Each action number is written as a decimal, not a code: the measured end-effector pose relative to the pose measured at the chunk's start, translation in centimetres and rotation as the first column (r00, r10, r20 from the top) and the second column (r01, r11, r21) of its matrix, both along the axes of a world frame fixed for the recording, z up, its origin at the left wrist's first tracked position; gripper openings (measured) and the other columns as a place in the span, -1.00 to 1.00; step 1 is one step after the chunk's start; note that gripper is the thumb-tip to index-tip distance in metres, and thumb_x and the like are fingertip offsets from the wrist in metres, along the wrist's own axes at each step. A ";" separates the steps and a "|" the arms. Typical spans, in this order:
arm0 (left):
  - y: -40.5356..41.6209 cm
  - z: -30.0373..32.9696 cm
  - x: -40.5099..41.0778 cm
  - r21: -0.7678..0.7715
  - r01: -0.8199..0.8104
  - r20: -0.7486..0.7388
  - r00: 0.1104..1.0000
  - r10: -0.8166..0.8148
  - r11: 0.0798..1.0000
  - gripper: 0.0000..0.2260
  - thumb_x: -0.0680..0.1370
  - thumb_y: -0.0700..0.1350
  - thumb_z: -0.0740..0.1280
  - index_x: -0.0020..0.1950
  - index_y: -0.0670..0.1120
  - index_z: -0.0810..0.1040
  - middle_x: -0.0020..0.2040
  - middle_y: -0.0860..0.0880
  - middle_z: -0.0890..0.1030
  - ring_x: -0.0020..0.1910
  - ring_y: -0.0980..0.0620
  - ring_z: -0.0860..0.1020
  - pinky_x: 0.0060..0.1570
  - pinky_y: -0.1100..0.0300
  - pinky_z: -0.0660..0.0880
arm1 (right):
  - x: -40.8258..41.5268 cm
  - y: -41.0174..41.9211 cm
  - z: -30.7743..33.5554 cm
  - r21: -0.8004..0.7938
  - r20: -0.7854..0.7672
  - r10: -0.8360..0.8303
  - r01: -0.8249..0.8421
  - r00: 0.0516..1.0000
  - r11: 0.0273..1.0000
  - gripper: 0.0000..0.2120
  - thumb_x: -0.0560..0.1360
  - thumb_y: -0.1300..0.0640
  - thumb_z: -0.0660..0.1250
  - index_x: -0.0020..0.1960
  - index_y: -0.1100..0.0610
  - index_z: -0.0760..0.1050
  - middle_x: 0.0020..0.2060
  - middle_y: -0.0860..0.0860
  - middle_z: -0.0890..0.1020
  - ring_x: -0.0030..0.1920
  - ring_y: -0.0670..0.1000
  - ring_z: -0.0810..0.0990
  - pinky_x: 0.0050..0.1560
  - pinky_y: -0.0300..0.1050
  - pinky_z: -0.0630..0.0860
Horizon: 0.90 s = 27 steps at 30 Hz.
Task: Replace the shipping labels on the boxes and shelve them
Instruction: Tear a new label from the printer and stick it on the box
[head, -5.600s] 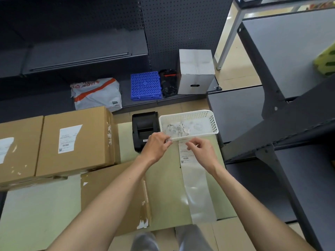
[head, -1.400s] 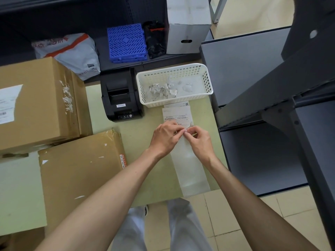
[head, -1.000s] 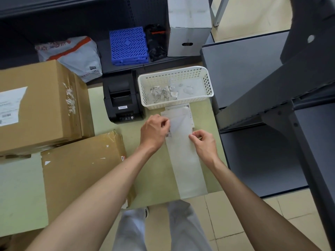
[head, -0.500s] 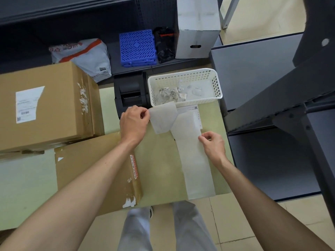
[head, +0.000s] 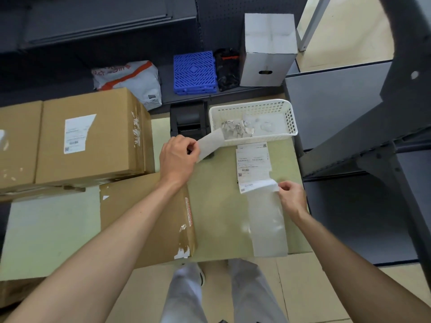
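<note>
Peeled label (head: 211,145) now pinched leftward by left hand (head: 178,159); right hand (head: 291,199) pinches backing strip (head: 268,227).

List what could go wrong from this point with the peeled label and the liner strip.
1. The peeled label hangs loose from the left hand, pinched at one end only; the free end could fold and stick to itself or catch the white basket rim beside it.
2. The right hand pinches just a corner of the liner strip, which overhangs the table edge, so it might slide off once released.
</note>
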<state>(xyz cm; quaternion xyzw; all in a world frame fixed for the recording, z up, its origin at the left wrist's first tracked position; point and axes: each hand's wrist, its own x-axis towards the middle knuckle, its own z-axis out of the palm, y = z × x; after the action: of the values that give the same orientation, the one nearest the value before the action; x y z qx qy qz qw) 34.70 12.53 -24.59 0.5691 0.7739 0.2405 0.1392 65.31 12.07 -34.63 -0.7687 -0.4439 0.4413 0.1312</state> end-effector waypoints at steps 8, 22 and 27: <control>-0.5 4.1 0.8 0.101 0.082 -0.065 0.995 -0.076 0.991 -0.91 0.55 -0.14 0.39 -0.12 -0.12 0.65 -0.21 -0.01 0.60 -0.21 0.01 0.48 -0.16 0.14 0.34 | -2.6 2.0 6.4 0.094 0.030 0.063 -0.065 0.998 0.993 -0.70 0.47 -0.09 0.42 0.00 0.14 0.62 -0.10 0.04 0.68 -0.03 0.10 0.62 0.07 0.03 0.53; -4.3 10.1 3.1 0.293 0.338 -0.328 0.914 -0.238 0.895 -0.92 0.55 -0.14 0.40 -0.16 -0.08 0.60 -0.23 0.01 0.54 -0.21 0.00 0.46 -0.20 0.12 0.34 | -13.7 3.2 20.9 0.238 -0.464 0.119 -0.006 0.878 0.971 -0.82 0.43 0.06 0.45 -0.20 0.19 0.63 -0.28 0.06 0.71 -0.34 -0.09 0.53 -0.30 -0.16 0.47; -5.2 10.2 1.4 0.294 0.355 -0.319 0.912 -0.259 0.887 -0.84 0.59 -0.05 0.31 -0.14 -0.05 0.62 -0.21 0.02 0.56 -0.17 -0.01 0.51 -0.20 0.09 0.43 | -15.4 2.9 21.6 0.249 -0.411 0.139 -0.036 0.901 0.968 -0.91 0.37 0.21 0.41 -0.29 0.21 0.63 -0.26 0.17 0.68 -0.38 -0.05 0.46 -0.26 -0.07 0.46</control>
<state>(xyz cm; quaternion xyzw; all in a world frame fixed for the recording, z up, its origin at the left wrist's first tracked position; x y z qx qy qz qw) 36.11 7.31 -14.37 0.7280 0.6304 0.2673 -0.0336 49.92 15.01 -13.02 -0.6123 -0.4881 0.5478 0.2946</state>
